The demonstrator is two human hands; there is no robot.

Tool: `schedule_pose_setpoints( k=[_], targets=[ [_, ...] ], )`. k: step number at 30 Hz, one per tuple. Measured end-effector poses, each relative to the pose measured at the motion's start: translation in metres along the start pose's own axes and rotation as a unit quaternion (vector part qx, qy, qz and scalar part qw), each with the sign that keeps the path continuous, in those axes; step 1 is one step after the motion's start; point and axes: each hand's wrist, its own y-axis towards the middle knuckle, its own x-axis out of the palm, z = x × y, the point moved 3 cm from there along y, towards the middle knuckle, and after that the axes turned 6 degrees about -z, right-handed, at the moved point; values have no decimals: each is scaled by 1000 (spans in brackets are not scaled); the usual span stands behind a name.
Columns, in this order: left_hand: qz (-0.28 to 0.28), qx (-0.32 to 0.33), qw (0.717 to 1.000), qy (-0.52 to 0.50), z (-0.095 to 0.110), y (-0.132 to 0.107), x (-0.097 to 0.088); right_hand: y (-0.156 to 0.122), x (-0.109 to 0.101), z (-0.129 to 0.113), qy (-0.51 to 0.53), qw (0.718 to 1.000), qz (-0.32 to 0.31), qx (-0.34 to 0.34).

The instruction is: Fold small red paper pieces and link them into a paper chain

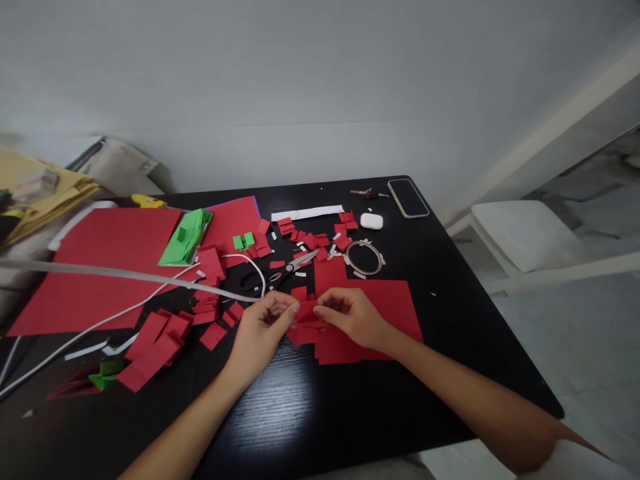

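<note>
Between my two hands is a small folded piece of red paper (307,312), pinched at its left end by my left hand (267,330) and at its right end by my right hand (353,315). Beneath it lie larger red paper sheets (393,313), partly covered by my right hand and wrist. Just beyond my hands rests a pair of scissors (300,261) with dark handles, blades spread a little. A roll of tape (364,258) lies on its side to the right, with white bits stuck around its rim.
Red cut pieces (155,347) and a green paper stack (186,237) lie left, beside a big red sheet (110,267). A white cable (120,310) crosses there. Farther back are a white paper strip (307,213), white case (371,221), keys (369,193) and phone (408,199).
</note>
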Motion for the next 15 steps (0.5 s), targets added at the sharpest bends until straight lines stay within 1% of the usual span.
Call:
schedule_pose_setpoints(
  k=[4, 7, 10, 15],
  targets=[
    [-20, -13, 1000, 2, 0, 0, 1, -2, 1, -3, -26, 1000, -5, -16],
    [-45, -23, 999, 14, 0, -1, 3, -3, 1, -4, -34, 999, -7, -21],
    [-69, -18, 997, 16, 2, -2, 6, -4, 1, -5, -43, 999, -16, -29],
    [-68, -5, 998, 17, 3, -3, 6, -5, 2, -5, -38, 998, -29, -37]
  ],
)
